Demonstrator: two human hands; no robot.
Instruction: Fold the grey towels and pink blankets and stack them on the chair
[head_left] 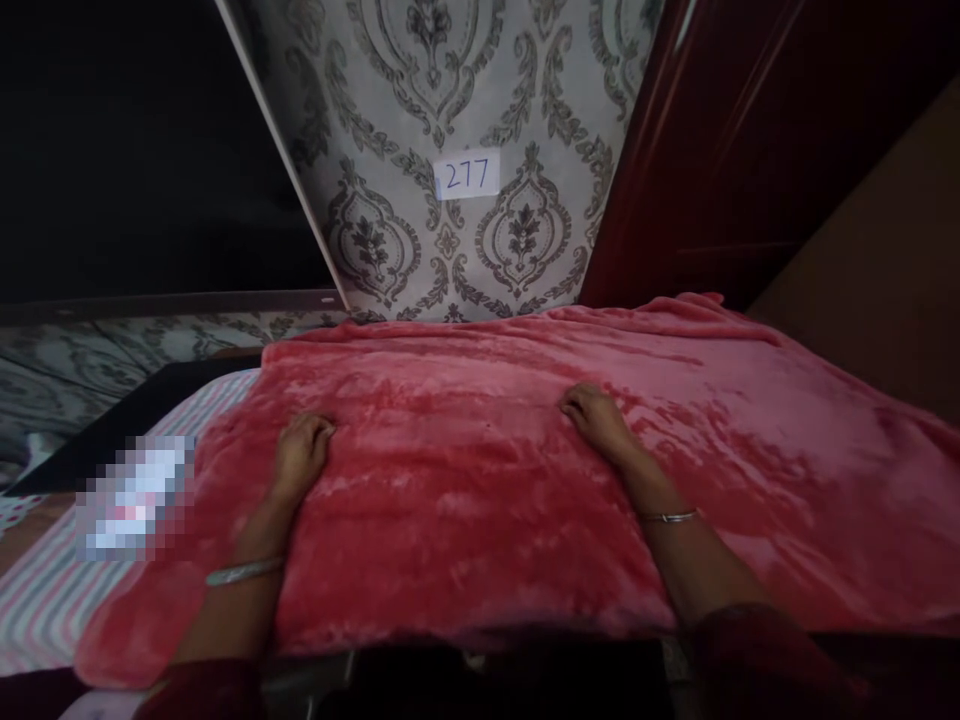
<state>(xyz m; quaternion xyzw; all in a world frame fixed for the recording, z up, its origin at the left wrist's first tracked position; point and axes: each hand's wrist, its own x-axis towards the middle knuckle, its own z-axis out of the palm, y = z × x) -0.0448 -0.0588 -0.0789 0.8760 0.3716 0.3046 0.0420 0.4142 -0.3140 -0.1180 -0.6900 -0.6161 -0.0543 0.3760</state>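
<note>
A plush red-pink blanket (465, 520) lies spread over the surface before me, its pile brushed into lighter and darker patches. On its left part rests my left hand (302, 452), fingers curled in and pinching the fabric. To the right and slightly farther off, my right hand (596, 418) also has its fingers closed on the blanket. Faint creases run across the cloth between the two hands. The fingertips of both hands are partly hidden.
Striped cloth (45, 600) shows beneath the blanket at left, with a blurred-out pale item (135, 500) on it. A large dark screen (150, 150) stands at back left. Patterned wallpaper bears a paper marked 277 (467, 175). Dark red furniture (705, 150) is at back right.
</note>
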